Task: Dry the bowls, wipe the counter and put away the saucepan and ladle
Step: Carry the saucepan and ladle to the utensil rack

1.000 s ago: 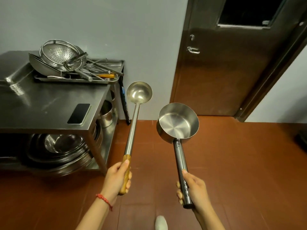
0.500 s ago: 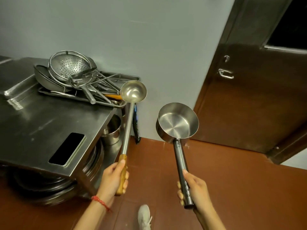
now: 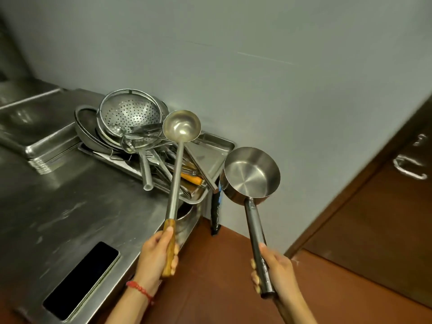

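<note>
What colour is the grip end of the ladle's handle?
Light brown wood, below a silver metal shaft; the ladle shows clearly in the head view, held by the left hand.

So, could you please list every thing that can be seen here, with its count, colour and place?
ladle: one, steel with wooden grip, held over the tray
saucepan: one, steel, empty, held beyond the counter's end
colander: one, steel, on the utensil pile
tray: one, steel, at the counter's far corner, full of utensils
phone: one, black, on the counter's near edge
counter: one, steel, left
door: one, brown, right
left hand: grips the ladle
right hand: grips the saucepan
</note>
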A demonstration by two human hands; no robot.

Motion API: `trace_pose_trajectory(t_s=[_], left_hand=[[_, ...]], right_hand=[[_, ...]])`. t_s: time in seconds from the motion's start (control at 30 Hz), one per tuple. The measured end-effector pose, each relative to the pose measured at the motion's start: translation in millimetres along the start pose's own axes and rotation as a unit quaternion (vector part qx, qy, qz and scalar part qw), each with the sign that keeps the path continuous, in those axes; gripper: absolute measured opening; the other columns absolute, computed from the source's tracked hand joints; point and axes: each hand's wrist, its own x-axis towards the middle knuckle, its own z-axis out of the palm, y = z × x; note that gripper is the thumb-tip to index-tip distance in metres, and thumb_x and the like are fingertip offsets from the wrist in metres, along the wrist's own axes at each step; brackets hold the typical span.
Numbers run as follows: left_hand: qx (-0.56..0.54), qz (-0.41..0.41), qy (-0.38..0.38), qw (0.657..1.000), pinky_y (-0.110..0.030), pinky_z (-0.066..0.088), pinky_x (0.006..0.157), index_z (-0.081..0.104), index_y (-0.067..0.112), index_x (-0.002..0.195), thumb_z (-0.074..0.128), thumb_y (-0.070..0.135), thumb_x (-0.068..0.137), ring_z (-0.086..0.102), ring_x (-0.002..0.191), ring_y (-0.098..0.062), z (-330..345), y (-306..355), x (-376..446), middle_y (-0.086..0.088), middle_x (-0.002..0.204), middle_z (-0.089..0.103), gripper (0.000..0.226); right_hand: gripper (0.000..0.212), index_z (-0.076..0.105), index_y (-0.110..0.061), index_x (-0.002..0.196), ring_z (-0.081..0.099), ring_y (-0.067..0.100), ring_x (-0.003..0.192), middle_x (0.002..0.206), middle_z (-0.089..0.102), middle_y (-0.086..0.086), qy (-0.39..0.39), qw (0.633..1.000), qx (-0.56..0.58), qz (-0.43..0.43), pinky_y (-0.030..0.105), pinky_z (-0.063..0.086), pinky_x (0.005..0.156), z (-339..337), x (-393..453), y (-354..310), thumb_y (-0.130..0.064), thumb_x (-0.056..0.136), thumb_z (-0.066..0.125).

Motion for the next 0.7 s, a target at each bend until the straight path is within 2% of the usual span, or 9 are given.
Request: trace_pose_trajectory(t_s=[0.23,0.33,0.57,0.7], left_hand=[[-0.045,0.005,0.081,0.996,-0.016,0.033,0.027,0.051,0.004,0.078,0.048,0.027,0.093,0.041,0.026,-0.015,15.2,20.9,62.3,-0.001,0.044,0.052,0.027],[-0.059,0.018,0.116,0.991,-0.015,0.033,0.027,0.05,0.004,0.077,0.047,0.027,0.093,0.041,0.026,-0.015,26.8,29.3,89.6,-0.001,0.043,0.053,0.028],[-0.098,0.014,0.209,0.973,-0.016,0.033,0.027,0.05,0.005,0.075,0.049,0.03,0.093,0.041,0.025,-0.016,58.0,46.4,152.2,-0.003,0.042,0.054,0.03],[-0.121,0.004,0.233,0.965,-0.016,0.034,0.027,0.051,0.005,0.075,0.049,0.03,0.092,0.042,0.026,-0.016,71.2,49.6,182.1,-0.003,0.043,0.054,0.031]], right_hand=[[0.046,0.059,-0.006,0.059,0.045,0.023,0.033,0.043,0.05,0.014,-0.075,0.995,-0.049,0.034,0.025,0.041,0.032,13.9,108.3,-49.3,-0.042,0.087,0.053],[0.045,0.057,-0.007,0.058,0.044,0.022,0.031,0.042,0.05,0.013,-0.109,0.992,-0.056,0.032,0.023,0.039,0.031,20.5,156.4,-70.9,-0.038,0.089,0.051],[0.035,0.052,0.0,0.071,0.044,0.02,0.03,0.044,0.05,0.01,-0.176,0.98,-0.089,0.03,0.022,0.037,0.028,32.4,249.0,-129.8,-0.027,0.093,0.05],[0.034,0.052,0.0,0.067,0.043,0.021,0.031,0.047,0.05,0.01,-0.205,0.972,-0.115,0.024,0.022,0.037,0.028,36.6,284.1,-146.0,-0.022,0.093,0.049]])
